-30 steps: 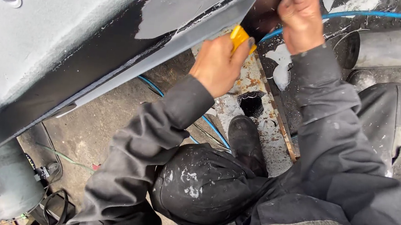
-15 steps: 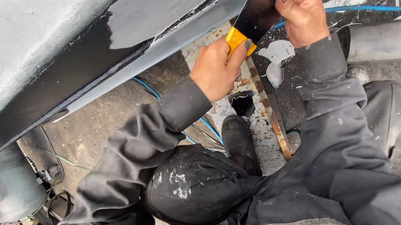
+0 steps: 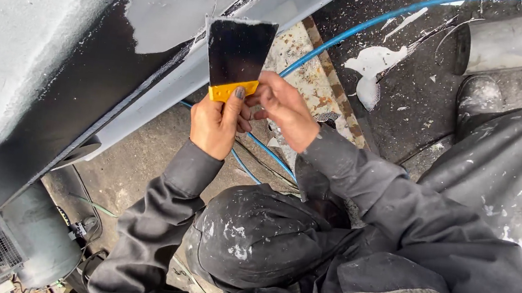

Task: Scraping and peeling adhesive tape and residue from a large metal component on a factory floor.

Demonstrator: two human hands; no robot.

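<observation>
My left hand [image 3: 215,125] grips the yellow handle of a wide putty knife [image 3: 238,54] and holds it upright, dark blade up, in front of a grey and black coated metal panel [image 3: 77,50]. The blade's top edge carries a thin line of grey filler. My right hand [image 3: 284,110] sits right beside the handle, fingers curled and touching it from the right. Both arms are in dark grey sleeves spattered with white.
A blue hose [image 3: 364,28] runs across the dirty floor behind the hands. A grey pipe [image 3: 518,38] lies at the top right. My paint-flecked knee [image 3: 258,236] is below the hands, my boot [image 3: 479,101] to the right. A round grey machine [image 3: 11,243] stands bottom left.
Both hands have come down from the top of the view. The right hand dropped from the panel to the handle, and the whole blade now shows.
</observation>
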